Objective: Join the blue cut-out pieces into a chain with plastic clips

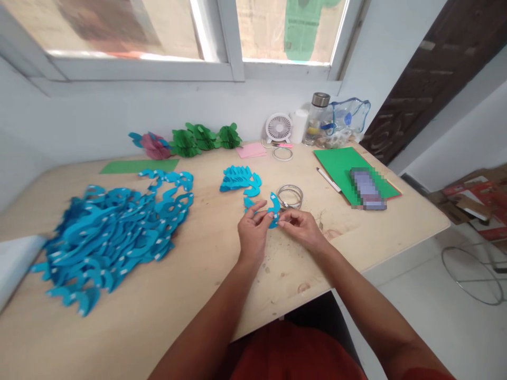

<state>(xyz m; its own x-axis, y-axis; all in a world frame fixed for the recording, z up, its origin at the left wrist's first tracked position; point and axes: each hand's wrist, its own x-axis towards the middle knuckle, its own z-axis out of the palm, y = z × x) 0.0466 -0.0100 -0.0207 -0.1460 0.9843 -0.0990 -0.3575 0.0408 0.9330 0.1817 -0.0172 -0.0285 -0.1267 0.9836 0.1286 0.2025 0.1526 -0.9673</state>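
Both my hands meet over the middle of the wooden table [166,311]. My left hand [253,232] pinches a curved blue paper cutout [273,207] with thumb and fingers. My right hand [301,226] is closed in a pinch at the same cutout's lower end, on a small white tab. A clear tape roll [290,196] lies just behind my right hand. A small stack of blue cutouts [237,179] sits further back. A big heap of blue cutouts with white tabs [114,232] covers the table's left side.
Green paper decorations [204,138] and a pink one [156,146] line the back wall. A small white fan [279,127], a bottle [317,119], pink notes [251,150], another tape roll [282,153] and green sheets [340,166] with a pen sit at the back right.
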